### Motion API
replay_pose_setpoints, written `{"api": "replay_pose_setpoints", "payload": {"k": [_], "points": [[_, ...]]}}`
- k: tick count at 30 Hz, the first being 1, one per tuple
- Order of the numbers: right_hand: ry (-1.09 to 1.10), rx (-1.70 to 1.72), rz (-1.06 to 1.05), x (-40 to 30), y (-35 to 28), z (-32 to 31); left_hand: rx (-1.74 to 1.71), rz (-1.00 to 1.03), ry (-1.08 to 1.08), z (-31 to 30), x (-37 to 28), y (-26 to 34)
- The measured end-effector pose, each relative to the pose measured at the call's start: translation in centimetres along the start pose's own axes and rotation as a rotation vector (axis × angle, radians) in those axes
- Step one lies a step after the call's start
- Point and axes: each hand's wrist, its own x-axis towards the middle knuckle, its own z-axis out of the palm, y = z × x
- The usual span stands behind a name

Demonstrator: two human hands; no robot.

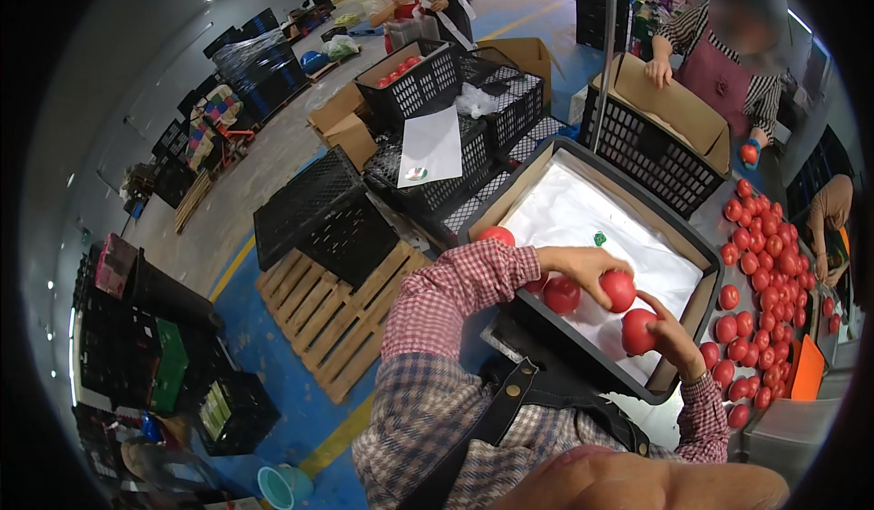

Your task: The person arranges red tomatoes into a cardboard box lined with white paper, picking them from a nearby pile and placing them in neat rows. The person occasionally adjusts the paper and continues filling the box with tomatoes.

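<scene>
A black plastic crate (711, 264) lined with cardboard and white sheeting (580, 202) stands before me. My left hand (584, 267) reaches over its near side and grips a red tomato (618, 291) between thumb and fingers. Close to its right, my right hand (672, 339) holds another tomato (639, 332) over the crate's near right part. A tomato (562, 295) lies in the crate below my left wrist, with part of another beside it. One more tomato (496, 236) shows at the crate's left corner. A small green sticker or printed mark (599, 238) is on the white sheeting.
Many loose tomatoes (768, 264) cover the table at right. Behind my crate stands a cardboard-lined crate (649, 148), with a co-worker's hand (659, 71) on its liner. Stacked black crates (437, 168) stand at back left, a wooden pallet (341, 312) on the floor at left. Other people are nearby.
</scene>
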Motion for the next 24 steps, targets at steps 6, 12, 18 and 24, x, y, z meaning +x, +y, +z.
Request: {"api": "replay_pose_setpoints", "payload": {"k": [6,12,18,24], "points": [[-0.158,0.627,-0.107,-0.2,2.3,-0.3,0.002,0.131,0.224,-1.2,2.1,4.8],[-0.139,0.788,-0.230,-1.7,3.7,-1.7,0.221,0.296,0.277,0.0,5.6,6.8],[-0.139,0.884,-0.430,-4.0,5.3,-4.4,0.160,0.371,0.267,2.6,10.0,8.4],[-0.274,1.153,-0.672,-6.0,6.9,-8.3,-0.005,0.296,0.143,1.9,9.6,8.0]]}}
